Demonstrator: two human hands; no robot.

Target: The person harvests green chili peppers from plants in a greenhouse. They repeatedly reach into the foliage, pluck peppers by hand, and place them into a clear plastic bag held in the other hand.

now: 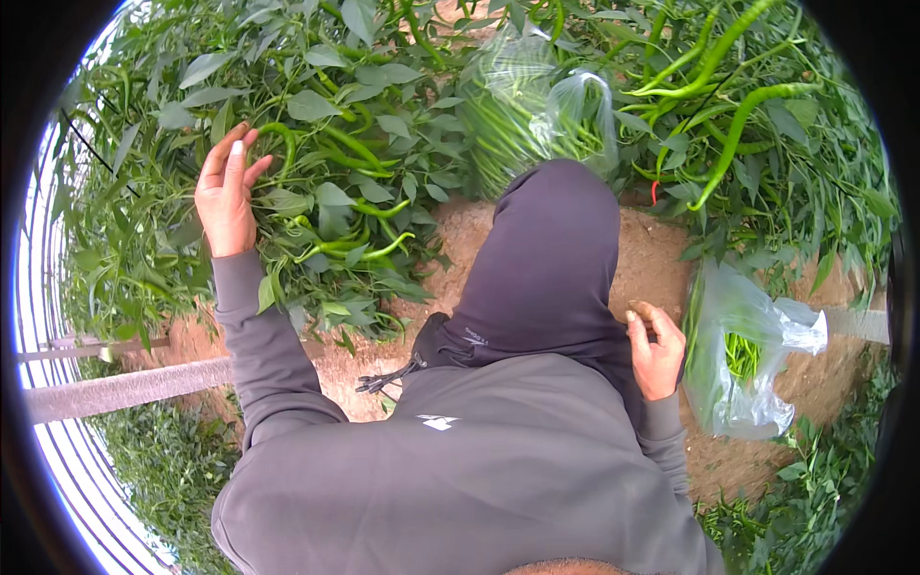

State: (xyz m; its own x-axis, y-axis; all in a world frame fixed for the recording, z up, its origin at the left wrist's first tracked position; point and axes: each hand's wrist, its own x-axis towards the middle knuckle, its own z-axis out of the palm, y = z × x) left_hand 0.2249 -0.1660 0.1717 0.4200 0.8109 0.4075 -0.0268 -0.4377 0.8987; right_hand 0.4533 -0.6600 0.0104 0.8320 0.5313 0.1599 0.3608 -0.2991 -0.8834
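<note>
My left hand [228,192] is raised among the leaves of a pepper plant [313,108], fingers apart and no pepper visible in them. Just right of its fingertips hangs a curved green chili pepper [289,147]. More long green peppers [356,147] hang on the same plant, with another cluster [359,244] lower down. Beside my thigh, my right hand [658,356] is loosely curled with nothing visible in it. To its right, a clear plastic bag [747,410] containing green peppers [742,357] lies on the soil with its mouth spread.
A fuller clear bag of green peppers [510,122] stands beyond my knee [560,208]. At right, another plant bears long peppers [740,136] and a red tip [655,192]. Pale bars [136,388] [855,323] extend at both sides over bare soil [654,251].
</note>
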